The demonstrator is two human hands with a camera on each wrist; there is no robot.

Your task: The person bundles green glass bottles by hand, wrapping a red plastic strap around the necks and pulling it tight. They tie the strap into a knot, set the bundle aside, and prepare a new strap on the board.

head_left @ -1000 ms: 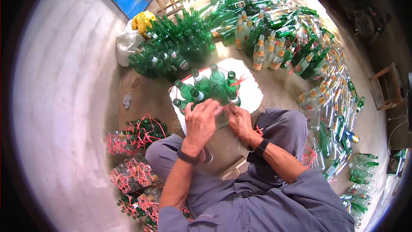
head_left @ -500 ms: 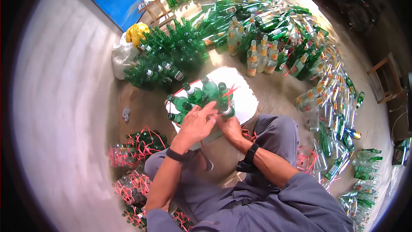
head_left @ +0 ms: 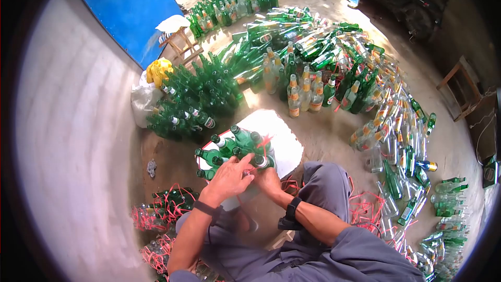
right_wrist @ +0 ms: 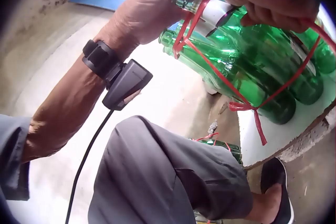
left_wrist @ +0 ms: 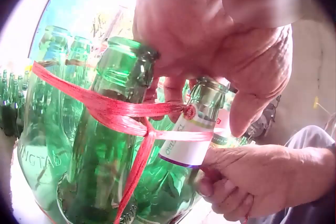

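Several green bottles stand bundled in red string on a white block (head_left: 287, 143). My left hand (head_left: 228, 180), at the bundle's near side, has thumb and fingers round a neck with a white label (left_wrist: 189, 142). My right hand (head_left: 269, 181) is just right of it, fingers curled on red string; in the left wrist view this hand (left_wrist: 268, 179) sits low beside the labelled neck. Red string (left_wrist: 131, 109) crosses the necks, one strand hanging down. In the right wrist view a knotted string (right_wrist: 254, 108) lies along the bottles' lower part. My left fingertips are partly hidden.
Standing green bottles (head_left: 209, 86) are beyond the block at left, clear ones (head_left: 295, 99) farther right. A large heap of lying bottles (head_left: 386, 120) curves down the right. String-tied bundles (head_left: 156, 214) lie at lower left. A wooden stool (head_left: 182, 47) stands farther back.
The head view has tilted up, so the bundle appears lower and a red vehicle shows at the top. My right hand has moved closer to my left, beside the front bottle.
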